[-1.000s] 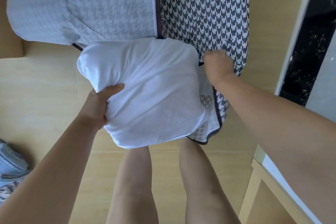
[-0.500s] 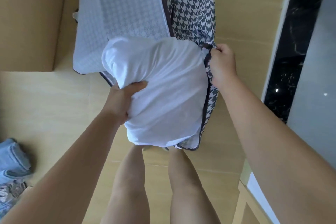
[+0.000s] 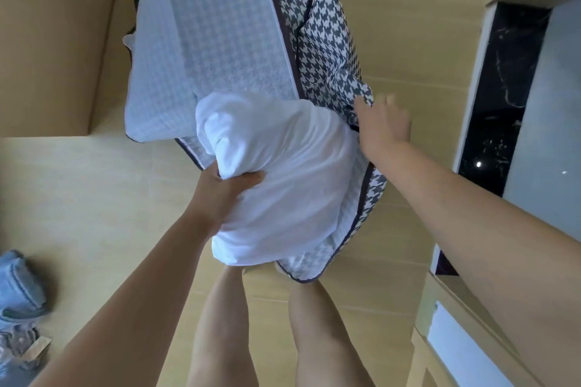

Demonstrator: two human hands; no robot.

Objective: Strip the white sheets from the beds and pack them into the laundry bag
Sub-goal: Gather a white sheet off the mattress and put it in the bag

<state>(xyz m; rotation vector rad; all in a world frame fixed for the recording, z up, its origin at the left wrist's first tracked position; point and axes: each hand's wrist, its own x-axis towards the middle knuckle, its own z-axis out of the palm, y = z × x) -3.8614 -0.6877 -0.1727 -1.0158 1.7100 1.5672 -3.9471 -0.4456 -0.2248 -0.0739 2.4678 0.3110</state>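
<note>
- We see our left hand (image 3: 226,195) clutching the sheet (image 3: 292,179) at frame centre, half inside the houndstooth bag (image 3: 330,41)
- Our right hand (image 3: 382,126) is at the bag's rim, blurred; we cannot tell its grip

Soft white cloth sheet (image 3: 283,173), woven houndstooth laundry bag (image 3: 327,38), matt wood floor (image 3: 78,198)

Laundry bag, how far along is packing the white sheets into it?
Done: a white sheet bundle is bunched up and sits in the mouth of the open houndstooth laundry bag. In hand: the left hand grips the bundle, and the right hand lies against the bag's rim. Left: the bundle bulges out and looks to need pushing in. No bed shows, so other sheets cannot be judged.
</note>
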